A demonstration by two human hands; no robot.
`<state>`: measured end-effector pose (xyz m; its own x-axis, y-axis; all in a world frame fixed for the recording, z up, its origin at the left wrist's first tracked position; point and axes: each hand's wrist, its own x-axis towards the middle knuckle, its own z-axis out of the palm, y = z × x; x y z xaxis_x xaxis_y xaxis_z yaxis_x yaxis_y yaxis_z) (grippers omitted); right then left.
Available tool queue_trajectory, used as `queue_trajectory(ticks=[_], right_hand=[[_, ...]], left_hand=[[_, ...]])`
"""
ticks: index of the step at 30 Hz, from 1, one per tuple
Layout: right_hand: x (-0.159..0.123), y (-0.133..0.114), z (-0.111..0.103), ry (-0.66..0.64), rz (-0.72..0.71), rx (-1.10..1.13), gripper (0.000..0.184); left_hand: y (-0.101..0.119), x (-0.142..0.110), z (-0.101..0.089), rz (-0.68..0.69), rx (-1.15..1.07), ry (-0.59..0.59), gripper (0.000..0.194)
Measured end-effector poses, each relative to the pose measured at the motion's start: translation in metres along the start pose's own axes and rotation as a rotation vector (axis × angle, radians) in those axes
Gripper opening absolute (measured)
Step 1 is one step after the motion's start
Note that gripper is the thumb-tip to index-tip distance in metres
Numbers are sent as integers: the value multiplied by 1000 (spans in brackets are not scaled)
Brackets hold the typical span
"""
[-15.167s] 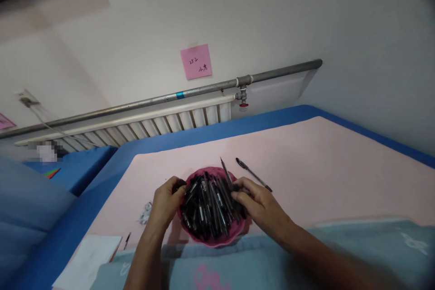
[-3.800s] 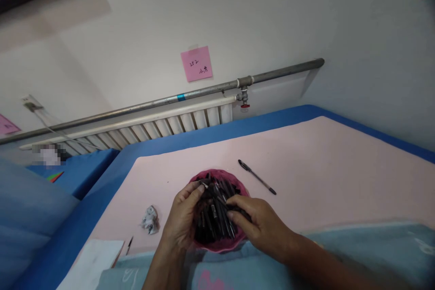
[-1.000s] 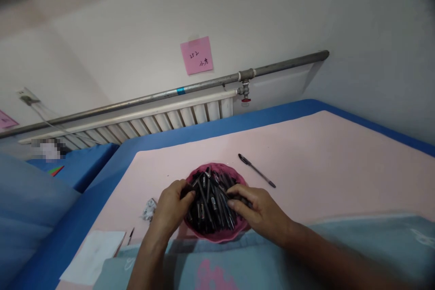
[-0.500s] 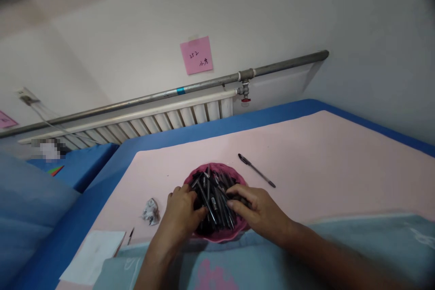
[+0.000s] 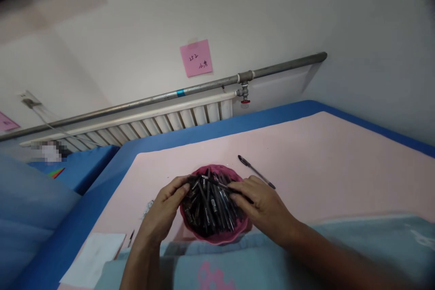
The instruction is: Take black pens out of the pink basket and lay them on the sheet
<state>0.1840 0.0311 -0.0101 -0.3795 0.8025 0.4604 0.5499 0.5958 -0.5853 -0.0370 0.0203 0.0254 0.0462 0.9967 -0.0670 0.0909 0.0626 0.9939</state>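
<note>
**Left hand point(image 5: 166, 208) pinched narrow, right hand point(image 5: 263, 204) on a black pen point(image 5: 219, 184)!**

Far left, a pink slip point(image 5: 7, 122) on the wall point(image 5: 136, 27), cut off by the edge of view, its marks unreadable. Then a white sheet point(image 5: 93, 256), lying flat. Here's the left hand at the left rim of the pink basket point(image 5: 220, 239), thumb and fingers almost together; whether they grip something dark or only touch it, I can't tell. Up above, a pink note point(image 5: 196, 59) reads "252", with smaller characters below, hard to make out. Under it, the basket is packed with black pens point(image 5: 209, 210), their print too small to read. Across that heap slants the black pen, clasped between the right thumb and fingers! Just past the right hand, a loose pen point(image 5: 256, 172) lies on the pink mat point(image 5: 322, 158).
</note>
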Motion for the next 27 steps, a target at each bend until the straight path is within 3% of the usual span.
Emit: queue_trajectory(ticks=[6, 20, 23, 27], right_hand=[[1, 4, 1, -32, -130, -150, 19], [1, 4, -3, -66, -243, -337, 20], [1, 2, -4, -68, -266, -368, 18], [0, 2, -1, -66, -260, -343, 17]], left_hand=[[0, 0, -1, 26, 122, -58, 30], [-3, 1, -6, 95, 605, -155, 29], [-2, 0, -2, 101, 607, -200, 27], [-3, 0, 5, 63, 434, -196, 25]])
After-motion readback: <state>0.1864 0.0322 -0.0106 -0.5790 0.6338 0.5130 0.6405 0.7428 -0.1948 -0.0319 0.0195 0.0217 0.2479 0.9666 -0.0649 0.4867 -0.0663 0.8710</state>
